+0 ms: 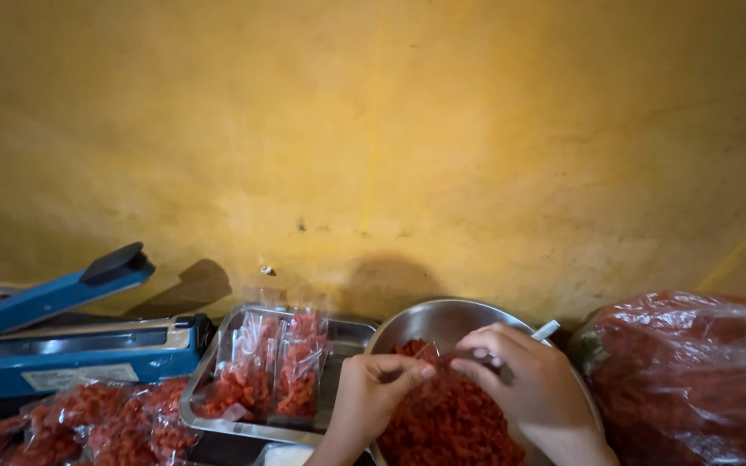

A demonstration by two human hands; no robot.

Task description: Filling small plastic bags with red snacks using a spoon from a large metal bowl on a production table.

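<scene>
Right, I see both hands over the bowl (442, 321) of red snacks (446, 423): left hand (373, 388) pinches a small clear bag (429, 349), right hand (524, 380) grips a white spoon (546, 330), tray (218, 367) just beside.

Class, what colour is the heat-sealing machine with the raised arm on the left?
The sealing machine is blue with a black handle tip, seen clearly in the head view.

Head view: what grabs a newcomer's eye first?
The steel bowl heaped with red snack pieces, bottom centre, where the left hand and right hand meet. A bulging clear bag of the same red pieces sits right. A blue heat sealer stands left, beside a tray of filled packets.
</scene>
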